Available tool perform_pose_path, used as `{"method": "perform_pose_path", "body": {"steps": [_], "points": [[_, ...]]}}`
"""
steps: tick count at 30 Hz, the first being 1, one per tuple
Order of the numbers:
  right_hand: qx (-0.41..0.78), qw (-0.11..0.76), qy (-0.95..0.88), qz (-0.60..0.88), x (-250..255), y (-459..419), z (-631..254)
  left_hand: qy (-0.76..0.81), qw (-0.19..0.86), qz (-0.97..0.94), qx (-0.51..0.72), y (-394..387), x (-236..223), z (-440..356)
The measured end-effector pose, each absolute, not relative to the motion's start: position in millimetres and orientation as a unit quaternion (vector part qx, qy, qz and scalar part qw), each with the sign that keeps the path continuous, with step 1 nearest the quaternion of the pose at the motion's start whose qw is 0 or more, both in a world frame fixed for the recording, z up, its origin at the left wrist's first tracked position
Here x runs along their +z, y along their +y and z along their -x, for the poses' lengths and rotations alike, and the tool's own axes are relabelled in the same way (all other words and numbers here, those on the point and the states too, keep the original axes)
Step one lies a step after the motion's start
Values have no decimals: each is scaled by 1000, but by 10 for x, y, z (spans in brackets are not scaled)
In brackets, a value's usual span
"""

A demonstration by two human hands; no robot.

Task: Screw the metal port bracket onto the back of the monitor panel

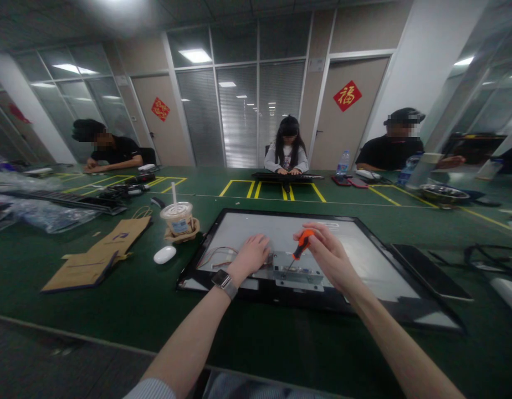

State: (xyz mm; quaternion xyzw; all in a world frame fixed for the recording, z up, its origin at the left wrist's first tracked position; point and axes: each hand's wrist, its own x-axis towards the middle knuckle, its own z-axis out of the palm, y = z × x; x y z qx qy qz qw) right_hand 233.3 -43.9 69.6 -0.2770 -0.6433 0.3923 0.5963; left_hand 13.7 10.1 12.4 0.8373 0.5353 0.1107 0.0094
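Observation:
A flat display panel (372,249) with a black frame lies face down or back up on the green table; which side I cannot tell. Near its front edge sits a metal bracket (300,281) with connectors along it. My right hand (331,256) grips an orange and black screwdriver (305,241), whose shaft slants down to the bracket. Whether the tip sits in a screw is too small to make out. My left hand (251,255), a watch (225,282) on its wrist, rests flat at the bracket's left end, fingers extended. Thin wires (218,259) run left of it.
Left of the panel stand an iced drink cup (179,219) in a cardboard holder, a white mouse (165,254) and a paper bag (102,252). A black phone-like slab (430,271) lies at right. Three people sit across the green table (127,310).

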Motion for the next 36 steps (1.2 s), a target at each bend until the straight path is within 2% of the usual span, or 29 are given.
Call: {"method": "perform_pose_path", "body": {"steps": [6, 13, 16, 20, 25, 31, 36], "points": [[354, 623, -642, 273, 700, -448, -2319, 539, 4, -835, 111, 110, 113, -138], [413, 616, -617, 265, 703, -443, -2328, 539, 9, -835, 107, 74, 162, -140], [399, 632, -612, 258, 702, -436, -2326, 541, 14, -834, 103, 68, 176, -145], [366, 616, -632, 294, 692, -432, -2348, 544, 16, -832, 103, 68, 176, -145], [417, 614, -614, 267, 704, -447, -2336, 544, 18, -833, 103, 47, 194, -147], [381, 624, -626, 271, 679, -421, -2351, 548, 19, -830, 102, 54, 194, -154], [411, 598, -628, 281, 663, -428, -2367, 545, 18, -832, 102, 44, 201, -147]]}}
